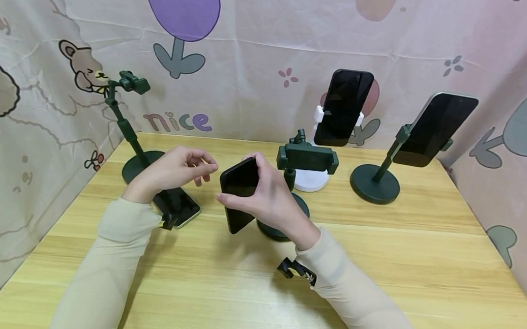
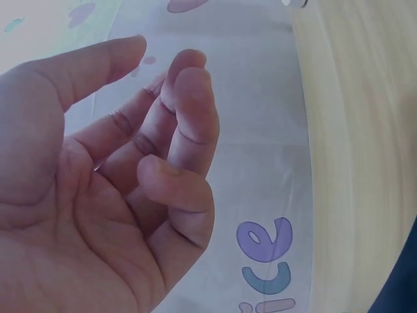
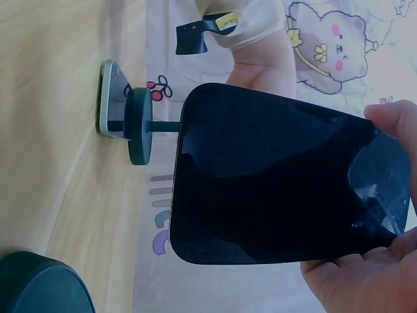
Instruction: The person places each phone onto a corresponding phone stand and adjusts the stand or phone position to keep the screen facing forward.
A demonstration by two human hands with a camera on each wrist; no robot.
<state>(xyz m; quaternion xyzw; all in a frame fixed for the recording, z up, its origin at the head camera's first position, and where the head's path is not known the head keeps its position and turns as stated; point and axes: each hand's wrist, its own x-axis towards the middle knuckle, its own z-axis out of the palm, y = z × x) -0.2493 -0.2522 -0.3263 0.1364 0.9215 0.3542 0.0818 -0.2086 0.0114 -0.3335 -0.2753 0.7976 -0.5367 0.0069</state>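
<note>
A black smartphone [image 1: 240,184] is gripped in my right hand [image 1: 274,198], thumb on one long edge and fingers on the other. In the right wrist view the phone [image 3: 280,182] shows its dark screen, clear of the table. My left hand [image 1: 178,171] hovers left of it with loosely bent fingers. The left wrist view shows nothing in that hand [image 2: 124,176]. Under the left wrist, a second phone [image 1: 177,205] lies flat on the table. Just beyond my right hand stands a dark green phone stand [image 1: 309,158] whose clamp carries no phone; the hand and forearm partly hide its base.
Another green stand [image 1: 130,135] without a phone rises at the back left. At the back, a white stand [image 1: 312,181] holds a phone [image 1: 344,108]. To its right a green stand [image 1: 375,184] holds another phone [image 1: 436,128]. A patterned cloth [image 1: 259,93] hangs behind the wooden table [image 1: 217,304].
</note>
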